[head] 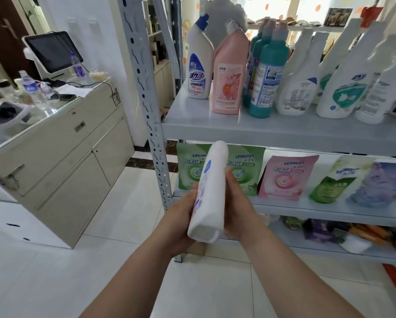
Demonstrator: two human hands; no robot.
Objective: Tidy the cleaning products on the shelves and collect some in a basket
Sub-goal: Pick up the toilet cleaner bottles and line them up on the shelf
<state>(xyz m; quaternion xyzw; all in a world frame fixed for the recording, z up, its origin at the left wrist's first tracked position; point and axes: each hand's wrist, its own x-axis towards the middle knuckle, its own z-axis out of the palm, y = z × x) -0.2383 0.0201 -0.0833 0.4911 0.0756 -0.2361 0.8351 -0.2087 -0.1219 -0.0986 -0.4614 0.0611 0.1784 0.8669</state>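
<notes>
2 hands clamp the white bottle (209, 191), left hand (181, 216) and right hand (236, 207) on opposite sides, holding it tilted in front of the shelves (318, 211), low at their left end. The upper shelf (192, 115) is crowded: pushing the bottle in carelessly could topple the pink bottle (230, 72) into its neighbours.

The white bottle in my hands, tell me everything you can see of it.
The white bottle looks like plastic, with blue and purple print down its left side. It tilts away, flat base toward the camera, top toward the shelf rack. The left hand and right hand hold it from either side.
</notes>
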